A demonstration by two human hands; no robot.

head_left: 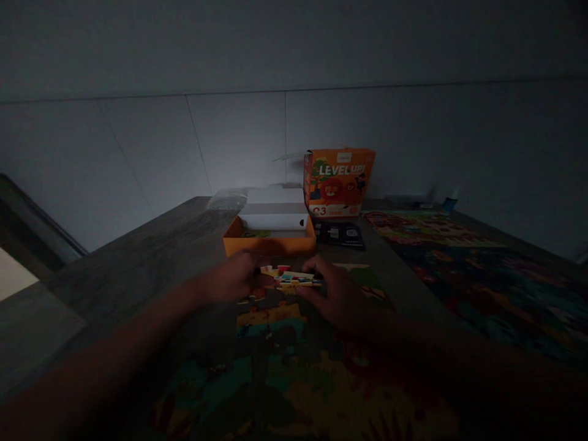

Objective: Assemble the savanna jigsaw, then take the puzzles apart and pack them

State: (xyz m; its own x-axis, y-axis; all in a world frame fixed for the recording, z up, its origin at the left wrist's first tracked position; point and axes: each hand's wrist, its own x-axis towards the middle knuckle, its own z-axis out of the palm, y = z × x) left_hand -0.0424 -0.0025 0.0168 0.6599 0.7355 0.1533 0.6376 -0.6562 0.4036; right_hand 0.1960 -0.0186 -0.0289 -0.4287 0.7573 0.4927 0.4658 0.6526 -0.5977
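Observation:
Several jigsaw puzzle pieces (294, 277) are gathered in a small stack between my two hands, just in front of the open orange box. My right hand (333, 294) grips the stack from the right, thumb on the near side and fingers behind. Against the left end of the pieces rests my left hand (236, 277), its fingers curled; what they hold, if anything, is hidden. Below the hands lies a partly joined jigsaw puzzle (275, 367) with loose pieces around its upper edge. The light is very dim.
The open orange box (271, 247) has its white lid raised. Behind it stands a "LEVEL UP!" box (340, 184), with a dark leaflet (340, 235) in front. Another colourful puzzle (459, 269) covers the table's right side. A small bottle (449, 203) stands near the wall.

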